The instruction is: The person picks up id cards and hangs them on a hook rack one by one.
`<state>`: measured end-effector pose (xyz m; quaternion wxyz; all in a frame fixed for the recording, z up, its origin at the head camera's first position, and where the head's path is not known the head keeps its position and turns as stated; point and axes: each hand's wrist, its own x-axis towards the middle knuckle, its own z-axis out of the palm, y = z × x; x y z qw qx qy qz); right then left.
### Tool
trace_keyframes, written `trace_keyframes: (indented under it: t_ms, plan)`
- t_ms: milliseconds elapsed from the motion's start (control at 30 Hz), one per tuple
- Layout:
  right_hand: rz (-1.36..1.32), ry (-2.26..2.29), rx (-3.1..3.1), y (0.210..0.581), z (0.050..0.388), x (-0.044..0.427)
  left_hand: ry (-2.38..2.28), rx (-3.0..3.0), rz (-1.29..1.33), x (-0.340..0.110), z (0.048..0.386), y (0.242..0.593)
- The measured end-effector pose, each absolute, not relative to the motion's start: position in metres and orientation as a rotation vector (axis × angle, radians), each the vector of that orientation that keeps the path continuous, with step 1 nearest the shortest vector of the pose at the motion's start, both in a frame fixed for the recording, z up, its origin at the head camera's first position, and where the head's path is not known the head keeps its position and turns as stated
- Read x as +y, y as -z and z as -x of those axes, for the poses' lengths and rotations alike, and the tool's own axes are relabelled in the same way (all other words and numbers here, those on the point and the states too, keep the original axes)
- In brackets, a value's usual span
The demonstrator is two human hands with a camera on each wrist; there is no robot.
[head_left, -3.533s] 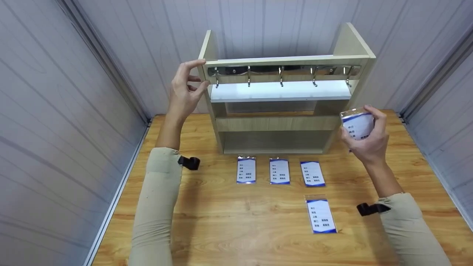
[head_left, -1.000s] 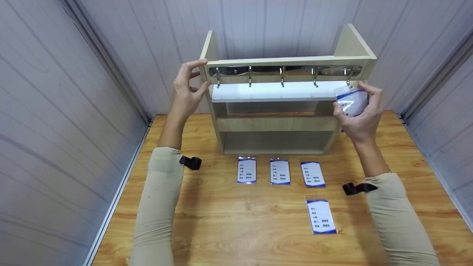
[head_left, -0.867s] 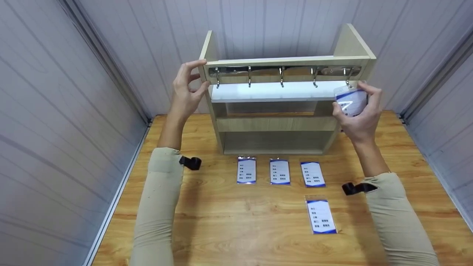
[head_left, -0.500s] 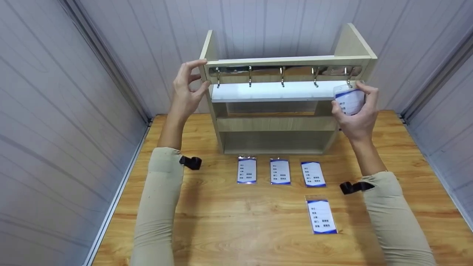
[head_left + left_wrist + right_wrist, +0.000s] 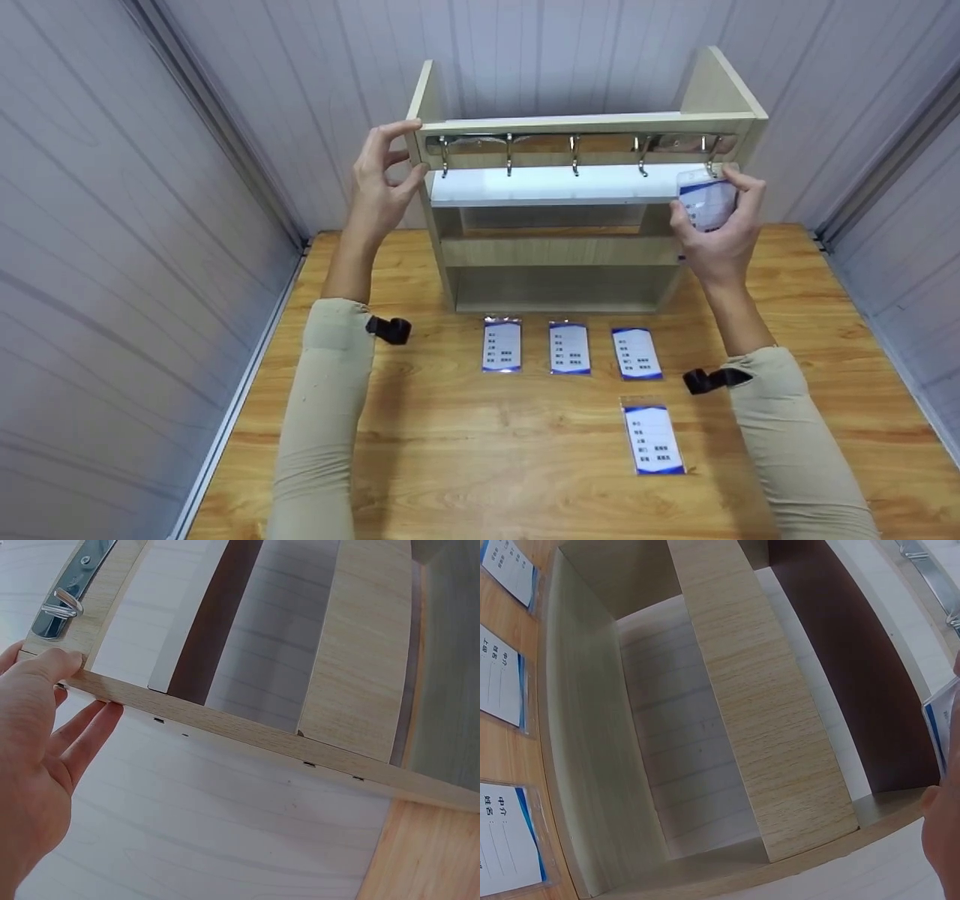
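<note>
In the head view my right hand [image 5: 720, 234] holds a badge card [image 5: 706, 201] in a clear sleeve, thumb on one side edge and fingers on the other. The sleeve's top edge is close to the tip of the rightmost hook [image 5: 712, 161]; whether the hook passes through its hole I cannot tell. The right wrist view shows only the card's blue-striped corner [image 5: 934, 727]. My left hand [image 5: 382, 184] grips the wooden shelf's left side panel [image 5: 225, 725] near its top, thumb at the front edge and other fingers against the outer face.
A metal hook rail [image 5: 547, 142] with several hooks runs across the shelf's upper front. Several more badge cards lie on the wood-grain surface: a row before the shelf, including this left one [image 5: 502, 346], and one nearer card [image 5: 654, 439]. Panelled walls [image 5: 135, 262] enclose the place.
My right hand has lifted the badge card from beside the shelf up to the rightmost hook, then shifted slightly left with it. The left hand keeps its grip on the panel.
</note>
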<state>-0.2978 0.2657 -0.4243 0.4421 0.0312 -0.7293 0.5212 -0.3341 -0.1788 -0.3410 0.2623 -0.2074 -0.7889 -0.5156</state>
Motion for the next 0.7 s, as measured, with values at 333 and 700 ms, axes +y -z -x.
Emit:
trace_keyframes:
  t_ms: [333, 700]
  plan:
    - [-0.135, -1.287, -1.815, 0.433, 0.294, 0.270, 1.395, -2.137, 0.547, -0.179, 0.333, 0.342]
    - [-0.211, -1.202, -1.864, 0.458, 0.283, 0.280, 1.400, -2.167, 0.521, -0.176, 0.334, 0.342]
